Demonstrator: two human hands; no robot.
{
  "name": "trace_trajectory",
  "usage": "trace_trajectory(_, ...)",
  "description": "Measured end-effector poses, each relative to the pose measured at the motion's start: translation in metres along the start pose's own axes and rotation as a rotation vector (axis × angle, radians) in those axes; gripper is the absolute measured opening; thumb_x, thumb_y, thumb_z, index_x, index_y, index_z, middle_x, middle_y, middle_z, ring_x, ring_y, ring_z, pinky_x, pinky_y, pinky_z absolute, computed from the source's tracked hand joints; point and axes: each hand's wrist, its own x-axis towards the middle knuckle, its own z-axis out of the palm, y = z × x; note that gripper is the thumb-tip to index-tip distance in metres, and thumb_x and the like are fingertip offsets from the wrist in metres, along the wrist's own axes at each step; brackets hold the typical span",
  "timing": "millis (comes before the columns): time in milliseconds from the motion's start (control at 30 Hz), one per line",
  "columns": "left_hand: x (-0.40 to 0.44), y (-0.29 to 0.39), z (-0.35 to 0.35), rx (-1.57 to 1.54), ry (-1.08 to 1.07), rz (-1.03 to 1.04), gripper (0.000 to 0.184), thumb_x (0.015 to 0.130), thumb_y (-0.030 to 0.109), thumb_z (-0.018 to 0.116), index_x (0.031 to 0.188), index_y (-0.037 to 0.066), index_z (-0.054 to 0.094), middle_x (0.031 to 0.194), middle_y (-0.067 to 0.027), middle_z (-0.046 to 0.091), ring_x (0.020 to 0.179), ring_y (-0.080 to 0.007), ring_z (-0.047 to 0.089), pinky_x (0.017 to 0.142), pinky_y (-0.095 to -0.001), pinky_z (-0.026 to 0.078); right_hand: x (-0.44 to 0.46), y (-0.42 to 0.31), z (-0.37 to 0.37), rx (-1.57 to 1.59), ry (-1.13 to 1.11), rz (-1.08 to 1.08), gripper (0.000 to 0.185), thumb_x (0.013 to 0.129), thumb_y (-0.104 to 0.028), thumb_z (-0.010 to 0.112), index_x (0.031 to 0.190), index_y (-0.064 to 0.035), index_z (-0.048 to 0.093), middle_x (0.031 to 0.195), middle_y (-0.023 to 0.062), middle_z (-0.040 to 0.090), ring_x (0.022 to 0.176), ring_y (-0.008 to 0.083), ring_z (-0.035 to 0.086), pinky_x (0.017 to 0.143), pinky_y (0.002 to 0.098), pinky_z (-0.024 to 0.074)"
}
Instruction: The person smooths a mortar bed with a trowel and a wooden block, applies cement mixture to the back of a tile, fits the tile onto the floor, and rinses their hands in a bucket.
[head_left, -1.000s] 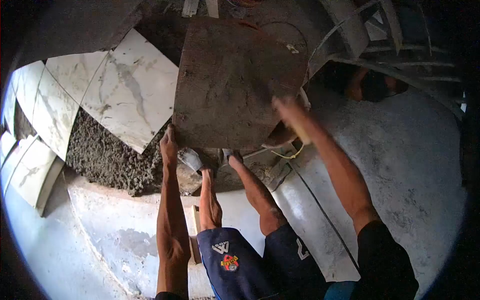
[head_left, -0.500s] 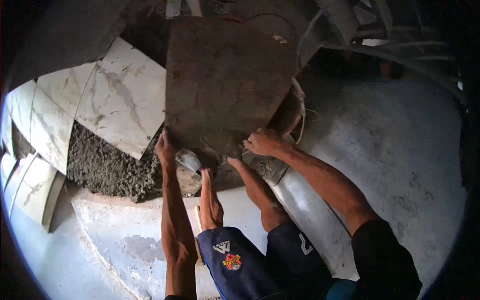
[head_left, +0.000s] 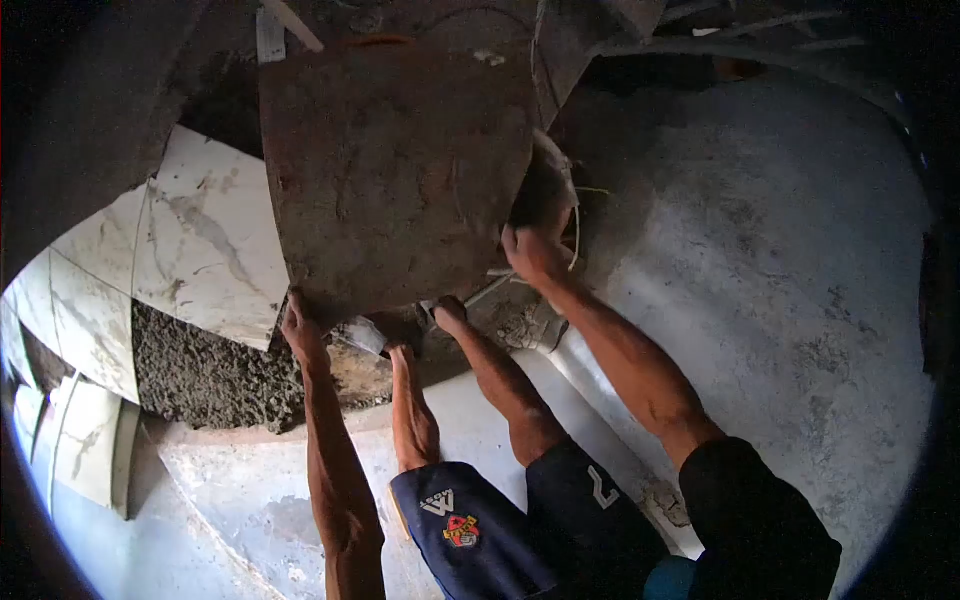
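Note:
A large, dusty brown tile (head_left: 395, 175) is held between my two hands, its rough face towards me. My left hand (head_left: 303, 330) grips it at the lower left corner, beside the laid marble-look tiles (head_left: 215, 235). On the lower right edge, my right hand (head_left: 535, 255) has its fingers closed around the tile's side, partly hidden and slightly blurred. Below the tile lies a bed of wet grey mortar (head_left: 215, 370). A pointed metal blade, seemingly a trowel (head_left: 360, 335), lies near my feet, partly covered.
Loose cut tiles (head_left: 90, 440) lean at the lower left. A torn sack-like object (head_left: 550, 185) is behind my right hand. The grey concrete floor (head_left: 740, 290) stretches to the right, and wood scraps (head_left: 285, 25) lie at the top.
The view has shifted, with the laid tiles now lower and further left. The held tile has moved left, its lower edge higher, showing more of my feet. My right hand is further up its side.

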Motion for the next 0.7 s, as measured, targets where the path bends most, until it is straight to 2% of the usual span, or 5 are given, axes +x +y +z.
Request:
trace_trajectory(300,-0.003,0.008,0.005,0.044,0.044,-0.072,0.046,0.091,0.037,0.041,0.109,-0.003,0.053,0.099,-0.0097,0.059,0.087,-0.0178,0.055,0.073,-0.0320,0.045,0.090,0.065,-0.050,0.572,0.002,0.588,0.040,0.086,-0.038,0.044,0.099,-0.0026,0.057,0.071,0.0207,0.059,0.061,0.0324,0.058,0.054,0.0451,0.0450)
trace_trajectory(400,-0.008,-0.001,0.004,-0.006,-0.007,-0.024,0.045,0.091,0.037,0.042,0.108,-0.004,0.054,0.100,-0.0105,0.058,0.086,-0.0174,0.055,0.072,-0.0308,0.045,0.079,0.031,-0.065,0.662,-0.240,0.357,0.045,0.086,-0.041,0.043,0.070,0.0003,0.053,0.049,0.0097,0.049,0.046,0.0183,0.052,0.040,0.0366,0.0415)
trace_trajectory(500,0.000,-0.012,-0.004,0.039,-0.022,0.014,0.046,0.091,0.036,0.042,0.109,-0.004,0.053,0.102,-0.0117,0.058,0.087,-0.0179,0.054,0.074,-0.0307,0.043,0.050,-0.024,-0.051,0.450,-0.313,0.223,0.043,0.085,-0.033,0.044,0.063,0.0022,0.054,0.047,0.0140,0.051,0.042,0.0241,0.053,0.041,0.0390,0.0427)
trace_trajectory(567,-0.008,-0.007,0.001,0.029,0.041,-0.045,0.045,0.091,0.035,0.042,0.110,-0.004,0.053,0.103,-0.0122,0.058,0.089,-0.0177,0.052,0.076,-0.0310,0.042,0.030,-0.026,0.014,0.307,0.133,-0.278,0.043,0.084,-0.030,0.046,0.058,0.0030,0.056,0.048,0.0184,0.052,0.042,0.0303,0.053,0.044,0.0412,0.0427)
trace_trajectory(700,-0.001,-0.015,0.000,-0.027,0.028,0.005,0.046,0.091,0.035,0.041,0.112,-0.004,0.052,0.106,-0.0129,0.057,0.091,-0.0185,0.052,0.077,-0.0309,0.041,-0.041,-0.058,0.029,0.315,0.094,-0.180,0.042,0.083,-0.031,0.047,0.059,0.0015,0.058,0.052,0.0179,0.054,0.046,0.0348,0.053,0.045,0.0433,0.0418)
